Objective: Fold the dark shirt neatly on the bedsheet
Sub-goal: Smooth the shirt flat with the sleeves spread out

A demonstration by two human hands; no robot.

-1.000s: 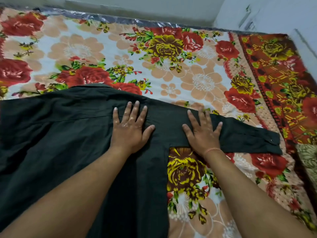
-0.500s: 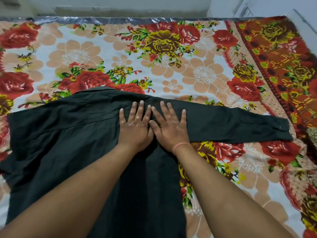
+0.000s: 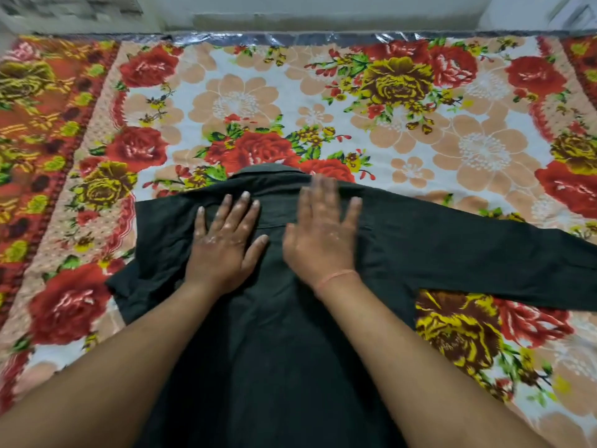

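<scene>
On the flowered bedsheet (image 3: 245,101) lies the dark shirt (image 3: 274,334), collar (image 3: 268,172) away from the viewer; left hand (image 3: 223,250) and right hand (image 3: 323,240) rest flat on its upper back, fingers spread, gripping nothing; one sleeve (image 3: 484,253) extends rightward.

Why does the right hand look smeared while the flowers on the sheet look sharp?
Head view: the right hand shows motion blur at its fingertips, while the left hand lies flat and crisp on the dark shirt. The bedsheet is sharp mid-frame, softer and bent at the edges by the wide lens. Lighting is even, with no glare.
</scene>
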